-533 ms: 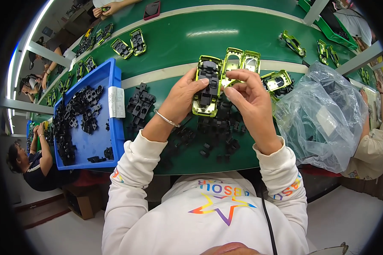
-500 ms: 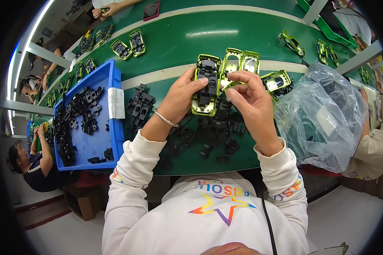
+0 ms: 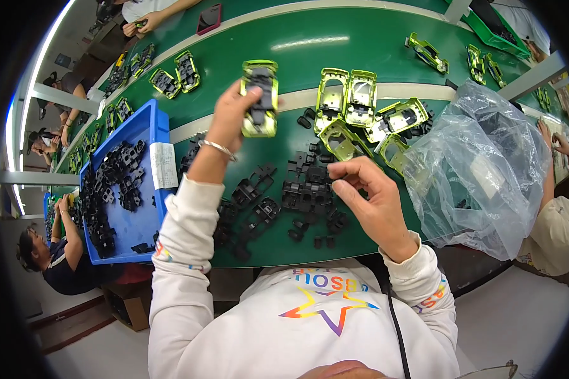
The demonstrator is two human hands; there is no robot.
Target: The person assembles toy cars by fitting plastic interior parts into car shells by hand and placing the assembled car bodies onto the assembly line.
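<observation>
My left hand is closed on a toy car body, a shiny yellow-green shell with a black interior piece showing. It is held up over the far side of the work strip, thumb on the black part. My right hand is low over the table, thumb and index finger curved with a gap between them. Its fingertips are beside a pile of black plastic car interior parts; I see nothing held in them. Several empty yellow-green car shells lie beyond my right hand, some overlapping.
At the left stands a blue bin of black parts. A crumpled clear plastic bag covers the right side. Assembled car bodies and a phone lie on the green table farther off. Other people sit around it.
My left hand has carried the car body left and away from the empty shells. My right hand has dropped from beside the car body down to the black parts.
</observation>
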